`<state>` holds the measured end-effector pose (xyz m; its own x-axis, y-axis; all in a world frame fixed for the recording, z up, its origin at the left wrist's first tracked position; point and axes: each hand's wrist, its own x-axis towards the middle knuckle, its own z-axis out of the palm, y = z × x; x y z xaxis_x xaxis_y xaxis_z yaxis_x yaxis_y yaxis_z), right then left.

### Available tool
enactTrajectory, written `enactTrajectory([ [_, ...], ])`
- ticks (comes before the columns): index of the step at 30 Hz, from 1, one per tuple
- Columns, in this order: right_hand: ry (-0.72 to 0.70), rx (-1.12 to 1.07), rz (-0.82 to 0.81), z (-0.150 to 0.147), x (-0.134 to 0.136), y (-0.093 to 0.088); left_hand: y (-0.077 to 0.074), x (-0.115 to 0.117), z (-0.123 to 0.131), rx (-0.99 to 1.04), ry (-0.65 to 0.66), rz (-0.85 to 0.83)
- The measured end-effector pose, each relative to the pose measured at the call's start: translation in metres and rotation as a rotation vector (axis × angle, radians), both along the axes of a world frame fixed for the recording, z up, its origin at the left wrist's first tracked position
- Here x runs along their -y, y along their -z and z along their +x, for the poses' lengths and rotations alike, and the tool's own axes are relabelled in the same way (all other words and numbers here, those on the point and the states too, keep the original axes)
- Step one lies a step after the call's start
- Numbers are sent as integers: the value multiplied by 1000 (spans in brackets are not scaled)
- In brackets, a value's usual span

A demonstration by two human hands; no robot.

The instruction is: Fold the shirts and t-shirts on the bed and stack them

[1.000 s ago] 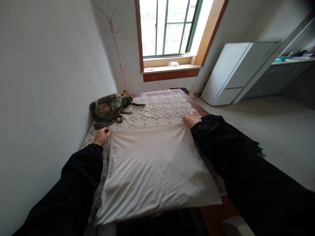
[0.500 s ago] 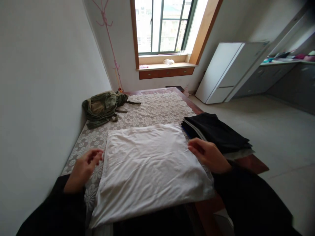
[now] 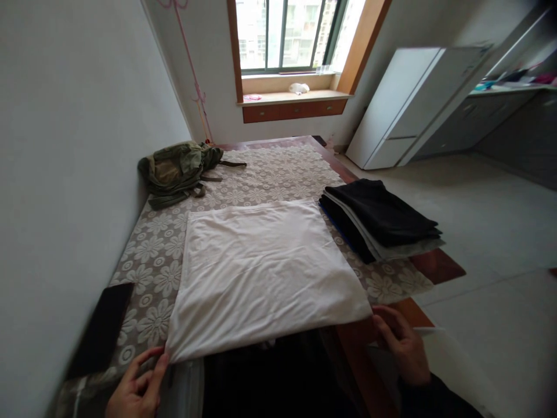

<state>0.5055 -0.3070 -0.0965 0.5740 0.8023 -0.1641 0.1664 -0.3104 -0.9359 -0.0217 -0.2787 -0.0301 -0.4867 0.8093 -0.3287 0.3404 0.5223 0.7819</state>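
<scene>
White cloth (image 3: 265, 273): creased, spread on the flowered tablecloth (image 3: 152, 249), left of the folded clothes (image 3: 383, 212).
Left hand (image 3: 134, 389): I pinch its near left corner.
Right hand (image 3: 404, 346): I pinch its near right corner.
Change: my hands have come from its sides to the near edge, which I now control.

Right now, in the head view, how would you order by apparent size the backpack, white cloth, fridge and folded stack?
Largest to smallest:
White cloth
Fridge
Folded stack
Backpack
Nearness makes the cloth look larger.
</scene>
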Motion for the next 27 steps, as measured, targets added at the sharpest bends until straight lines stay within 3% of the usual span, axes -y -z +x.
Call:
enactTrajectory([
  [8,-108,-72,10,-16,-8,-12,14,3,10,301,-44,126],
  [12,-251,-167,-72,-12,-16,-20,13,1,8,326,-3,148],
  [16,-349,-156,-97,5,-22,-15,17,2,5,290,47,143],
  [22,-178,12,11,19,-20,-5,12,5,-2,164,37,145],
  [27,-32,34,73,17,-19,-8,5,7,-2,181,-8,172],
])
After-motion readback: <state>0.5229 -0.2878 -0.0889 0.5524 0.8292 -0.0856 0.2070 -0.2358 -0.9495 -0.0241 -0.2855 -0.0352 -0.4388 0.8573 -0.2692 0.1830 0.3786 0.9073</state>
